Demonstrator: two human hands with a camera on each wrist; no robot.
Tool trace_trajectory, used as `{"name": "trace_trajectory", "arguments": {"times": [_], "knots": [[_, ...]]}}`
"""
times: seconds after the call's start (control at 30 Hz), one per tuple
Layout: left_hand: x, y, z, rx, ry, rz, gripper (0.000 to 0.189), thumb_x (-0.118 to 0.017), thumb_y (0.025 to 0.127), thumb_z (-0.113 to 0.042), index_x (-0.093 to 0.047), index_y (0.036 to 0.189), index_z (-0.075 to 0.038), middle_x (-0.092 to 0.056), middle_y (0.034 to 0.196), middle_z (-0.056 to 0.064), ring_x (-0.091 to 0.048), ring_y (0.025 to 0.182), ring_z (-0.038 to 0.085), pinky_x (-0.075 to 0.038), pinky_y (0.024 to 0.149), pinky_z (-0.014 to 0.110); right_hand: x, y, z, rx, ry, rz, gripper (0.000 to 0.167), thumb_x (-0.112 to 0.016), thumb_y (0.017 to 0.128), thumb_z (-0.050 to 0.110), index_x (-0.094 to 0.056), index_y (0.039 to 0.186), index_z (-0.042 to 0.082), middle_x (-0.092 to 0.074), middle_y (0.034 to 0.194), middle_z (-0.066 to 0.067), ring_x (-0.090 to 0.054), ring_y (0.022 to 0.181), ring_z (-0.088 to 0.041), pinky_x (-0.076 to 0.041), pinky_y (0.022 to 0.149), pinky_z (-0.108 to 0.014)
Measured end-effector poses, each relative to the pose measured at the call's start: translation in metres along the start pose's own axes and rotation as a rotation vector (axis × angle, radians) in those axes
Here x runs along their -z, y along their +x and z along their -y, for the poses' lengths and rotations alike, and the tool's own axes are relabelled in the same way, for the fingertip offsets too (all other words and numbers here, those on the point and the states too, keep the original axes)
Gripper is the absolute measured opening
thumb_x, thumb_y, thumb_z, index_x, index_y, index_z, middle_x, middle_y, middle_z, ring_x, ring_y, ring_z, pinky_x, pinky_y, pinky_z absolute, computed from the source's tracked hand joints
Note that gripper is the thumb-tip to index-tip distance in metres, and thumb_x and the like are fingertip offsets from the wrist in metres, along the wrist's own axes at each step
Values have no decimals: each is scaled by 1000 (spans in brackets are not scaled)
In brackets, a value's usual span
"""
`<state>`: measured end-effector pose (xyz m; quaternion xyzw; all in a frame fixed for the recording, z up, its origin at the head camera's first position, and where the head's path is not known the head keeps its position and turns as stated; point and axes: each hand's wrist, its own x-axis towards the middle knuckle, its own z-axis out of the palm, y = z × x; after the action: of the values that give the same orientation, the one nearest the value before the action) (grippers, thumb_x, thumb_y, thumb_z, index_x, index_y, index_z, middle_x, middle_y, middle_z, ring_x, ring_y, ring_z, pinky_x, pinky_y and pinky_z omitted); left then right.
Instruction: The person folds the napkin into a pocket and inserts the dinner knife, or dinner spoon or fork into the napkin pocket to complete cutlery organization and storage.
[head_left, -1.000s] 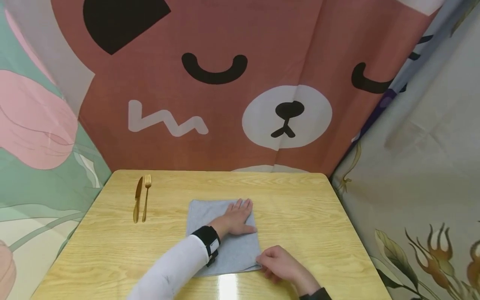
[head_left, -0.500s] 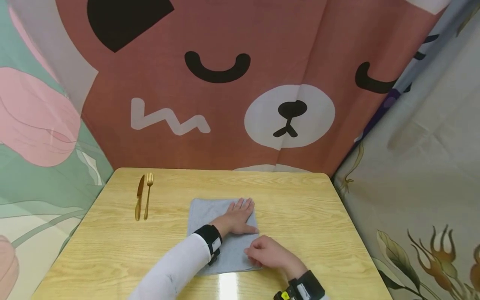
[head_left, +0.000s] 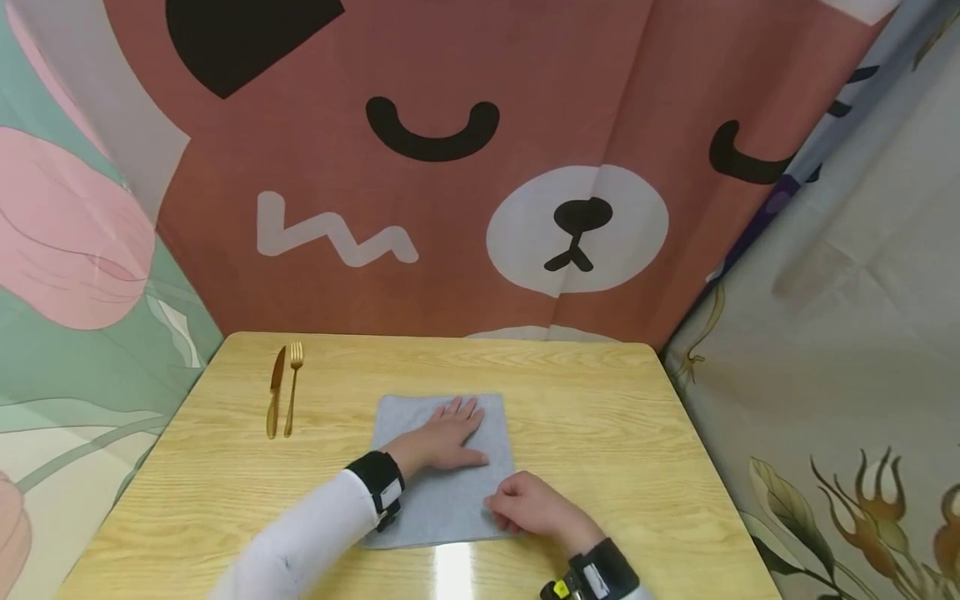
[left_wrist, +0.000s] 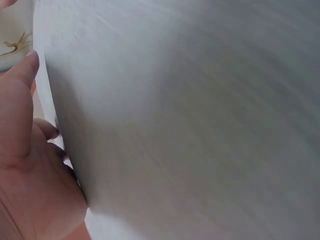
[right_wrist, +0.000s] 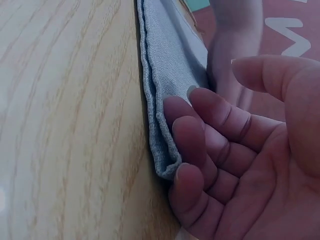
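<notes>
A folded grey-blue cloth [head_left: 442, 512] lies flat near the middle of the table. My left hand [head_left: 448, 440] rests palm down on it, fingers spread toward the far edge; in the left wrist view the pale cloth surface fills most of the picture beside that hand [left_wrist: 37, 190]. At the cloth's near right corner is my right hand [head_left: 534, 505], its fingers loosely bent. From the right wrist view, the fingertips [right_wrist: 187, 137] touch the cloth's layered, hemmed edge [right_wrist: 167, 145], while the thumb stands apart from them.
A gold knife [head_left: 275, 392] and a gold fork [head_left: 294, 387] lie side by side at the far left of the wood-grain table [head_left: 600, 400]. Behind the table hangs a curtain [head_left: 450, 292] printed with a bear's face. Patterned fabric also hangs at both sides.
My right hand has moved left from beside the cloth's near right corner to over it. My left hand has slid left across the cloth, uncovering more of its right side.
</notes>
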<state>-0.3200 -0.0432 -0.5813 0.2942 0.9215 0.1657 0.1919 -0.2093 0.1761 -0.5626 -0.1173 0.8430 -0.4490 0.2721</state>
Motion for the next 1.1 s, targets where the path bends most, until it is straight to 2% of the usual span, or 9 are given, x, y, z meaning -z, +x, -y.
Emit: {"name": "trace_trajectory", "arguments": {"times": [0.23, 0.33, 0.43, 0.7, 0.97, 1.1], "knots": [[19, -39, 36, 74, 9, -11, 91, -52, 96, -69, -22, 165, -18, -7, 175, 6, -1, 162, 36, -6, 129, 61, 1, -2, -3, -17, -17, -15, 41, -64, 100, 40, -70, 72, 11, -65, 65, 4, -51, 53, -10, -38, 50, -24], [23, -47, 52, 99, 29, -26, 88, -52, 97, -68, -23, 165, -20, -8, 175, 6, -1, 162, 38, -6, 128, 62, 1, -4, -2, -23, -10, -14, 41, -65, 99, 41, -70, 73, 10, -63, 63, 4, -48, 52, -10, -35, 49, -23], [26, -52, 63, 97, 49, -30, 85, -51, 98, -67, -23, 165, -22, -7, 175, 8, -1, 162, 40, -6, 128, 63, 2, -6, -1, -27, 1, -9, 42, -65, 99, 41, -69, 73, 9, -61, 62, 4, -44, 50, -10, -33, 48, -23], [25, -56, 70, 74, 68, -52, 85, -50, 99, -67, -22, 165, -23, -7, 175, 9, -2, 161, 42, -7, 127, 65, -1, -8, 3, -15, 5, -15, 40, -65, 100, 38, -67, 74, 8, -60, 63, 3, -42, 50, -10, -33, 48, -24], [23, -61, 75, 140, 42, -55, 83, -52, 96, -70, -21, 165, -33, -7, 176, 1, -1, 162, 38, -2, 122, 74, -11, -12, 3, 1, -44, -65, 37, -66, 98, 41, -66, 74, 13, -57, 66, 8, -48, 58, -10, -39, 52, -25], [25, -63, 76, 134, 34, -64, 81, -52, 97, -68, -24, 164, -33, -9, 176, 2, -3, 162, 38, -2, 119, 77, -15, -15, 3, 15, -81, -86, 34, -65, 98, 43, -64, 74, 19, -55, 68, 9, -49, 60, -10, -40, 54, -26]]}}
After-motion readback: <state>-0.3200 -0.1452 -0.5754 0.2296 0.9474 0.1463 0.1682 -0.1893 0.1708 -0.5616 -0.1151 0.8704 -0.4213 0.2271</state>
